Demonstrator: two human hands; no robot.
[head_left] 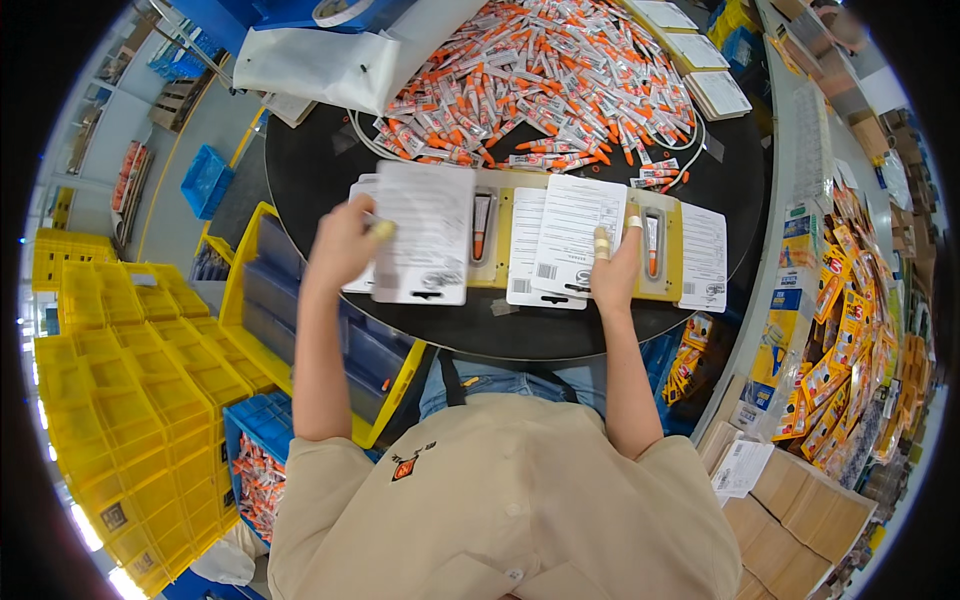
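Observation:
My left hand (345,243) is closed on a white printed backing card (425,235), its thumb on the card's face; the card is blurred by motion. Other white cards lie partly under it. My right hand (616,272), with pale coverings on its fingertips, grips the right edge of another backing card (570,240). Yellow holders (503,222) sit beneath the cards. In one, a small tube with an orange cap (480,225) lies in a clear blister. A second such tube (652,246) lies just right of my right hand. One more card (703,258) rests at the far right.
A large heap of orange-capped tubes (540,75) covers the back of the round black table (420,322), with a pale cord along it. Card stacks (718,92) stand back right. Yellow crates (120,390) and a blue bin of tubes (255,480) are left; cartons (800,500) are right.

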